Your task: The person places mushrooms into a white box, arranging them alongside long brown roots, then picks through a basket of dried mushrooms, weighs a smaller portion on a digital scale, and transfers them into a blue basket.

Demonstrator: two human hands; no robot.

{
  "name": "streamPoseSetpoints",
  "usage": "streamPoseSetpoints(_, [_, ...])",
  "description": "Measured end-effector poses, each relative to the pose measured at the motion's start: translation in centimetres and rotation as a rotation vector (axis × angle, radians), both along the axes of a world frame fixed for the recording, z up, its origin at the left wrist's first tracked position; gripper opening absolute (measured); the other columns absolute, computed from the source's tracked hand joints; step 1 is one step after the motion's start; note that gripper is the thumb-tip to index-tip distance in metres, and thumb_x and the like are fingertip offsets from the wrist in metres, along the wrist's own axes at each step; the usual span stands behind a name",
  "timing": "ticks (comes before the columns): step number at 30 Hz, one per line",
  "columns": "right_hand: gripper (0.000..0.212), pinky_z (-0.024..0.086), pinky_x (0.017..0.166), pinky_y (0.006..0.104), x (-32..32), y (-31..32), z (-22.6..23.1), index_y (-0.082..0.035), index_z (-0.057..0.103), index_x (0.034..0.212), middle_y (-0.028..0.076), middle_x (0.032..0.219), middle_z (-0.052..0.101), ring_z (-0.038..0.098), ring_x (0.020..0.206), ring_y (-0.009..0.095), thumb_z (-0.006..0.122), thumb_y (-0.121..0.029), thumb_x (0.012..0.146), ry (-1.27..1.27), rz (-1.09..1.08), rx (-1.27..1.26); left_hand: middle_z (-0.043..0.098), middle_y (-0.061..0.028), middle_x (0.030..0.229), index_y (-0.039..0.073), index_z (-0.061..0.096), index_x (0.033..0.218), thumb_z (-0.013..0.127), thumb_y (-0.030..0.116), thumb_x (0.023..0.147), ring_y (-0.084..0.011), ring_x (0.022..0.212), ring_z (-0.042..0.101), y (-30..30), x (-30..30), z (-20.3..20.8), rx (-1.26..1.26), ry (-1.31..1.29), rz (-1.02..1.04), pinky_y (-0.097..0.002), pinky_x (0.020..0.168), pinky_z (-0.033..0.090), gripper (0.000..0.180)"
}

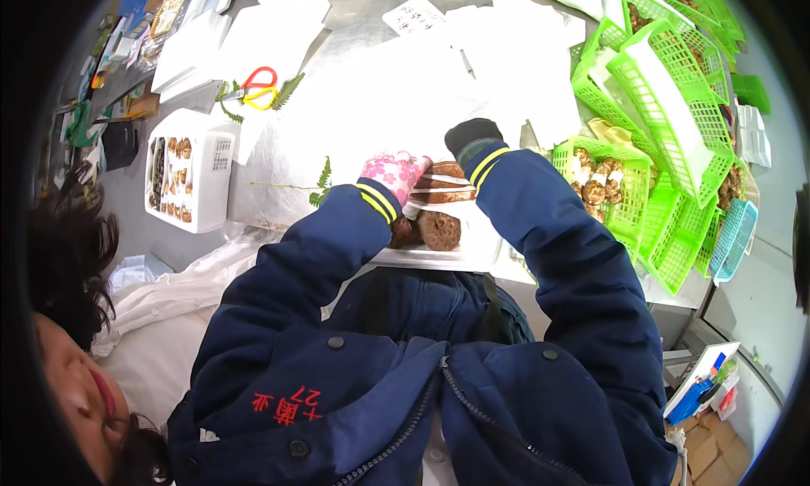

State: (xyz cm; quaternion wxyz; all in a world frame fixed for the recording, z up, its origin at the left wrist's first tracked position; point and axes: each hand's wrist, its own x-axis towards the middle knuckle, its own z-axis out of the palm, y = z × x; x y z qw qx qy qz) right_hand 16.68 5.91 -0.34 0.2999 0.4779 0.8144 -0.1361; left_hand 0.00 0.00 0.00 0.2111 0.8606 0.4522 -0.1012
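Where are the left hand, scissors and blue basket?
Left hand (393, 175), head view: back of the pink floral glove.
Scissors (246, 86), head view: near where the handles meet.
Blue basket (732, 241), head view: on its mesh side.

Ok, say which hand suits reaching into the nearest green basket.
Likely right: the right hand is closer to the green basket; the left hand is farther off, by the brown mushrooms.

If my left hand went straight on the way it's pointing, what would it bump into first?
Your pink-gloved left hand would most likely meet the white-banded brown mushrooms just beside it; it may already touch them, as depth is unclear.
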Motion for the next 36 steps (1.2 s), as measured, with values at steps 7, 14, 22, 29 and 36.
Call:
streamPoseSetpoints(7, [0.011, 0.050, 0.061, 0.0372, -1.0, 0.8, -0.7, -0.012, 0.066, 0.077, 0.006, 0.077, 0.067, 0.065, 0.076, 0.023, 0.056, -0.010, 0.075, 0.073, 0.073, 0.218, 0.059, -0.0068, 0.096, 0.013, 0.056, 0.103, 0.048, 0.011, 0.079, -0.0249, 0.094, 0.055, 5.2, -2.3, -1.0, 0.494, 0.120, -0.071, -0.0380, 0.083, 0.042, 0.026])
streamPoseSetpoints(14, [0.008, 0.046, 0.061, 0.0360, -0.2, -1.4, -0.8, -0.014, 0.063, 0.078, 0.004, 0.075, 0.063, 0.060, 0.074, 0.020, 0.055, -0.014, 0.076, 0.145, 0.109, 0.379, 0.061, -0.0061, 0.093, 0.014, 0.059, 0.096, 0.048, 0.013, 0.080, -0.0241, 0.093, 0.057, 5.9, -0.7, -1.5, 0.131, 0.328, -0.035, -0.0405, 0.084, 0.040, 0.020])
streamPoseSetpoints(22, [0.008, 0.044, 0.066, 0.0348, 0.5, -2.5, -0.5, -0.014, 0.063, 0.076, 0.003, 0.082, 0.061, 0.056, 0.083, 0.020, 0.057, -0.013, 0.072, 0.213, 0.134, 0.424, 0.059, -0.0030, 0.084, 0.016, 0.061, 0.091, 0.049, 0.015, 0.079, -0.0227, 0.086, 0.057, 3.0, -2.8, -1.8, 0.359, 0.210, -0.133, -0.0386, 0.080, 0.041, 0.016])
streamPoseSetpoints(29, [0.007, 0.041, 0.071, 0.0362, 0.8, -3.2, -0.5, -0.016, 0.060, 0.076, 0.001, 0.070, 0.062, 0.060, 0.074, 0.019, 0.053, -0.014, 0.076, 0.234, 0.145, 0.372, 0.059, -0.0040, 0.087, 0.017, 0.062, 0.094, 0.049, 0.015, 0.079, -0.0224, 0.088, 0.056, 2.3, -3.7, -2.8, 0.427, 0.106, -0.131, -0.0379, 0.083, 0.040, 0.021])
streamPoseSetpoints(36, [0.014, 0.039, 0.075, 0.0422, -1.6, -3.5, -2.0, -0.020, 0.063, 0.088, 0.004, 0.084, 0.063, 0.058, 0.086, 0.021, 0.051, -0.022, 0.079, 0.068, -0.012, 0.205, 0.060, -0.0066, 0.086, 0.014, 0.061, 0.086, 0.051, 0.014, 0.074, -0.0239, 0.083, 0.058, 2.9, -3.8, -1.2, 0.221, 0.119, -0.166, -0.0407, 0.079, 0.041, 0.015])
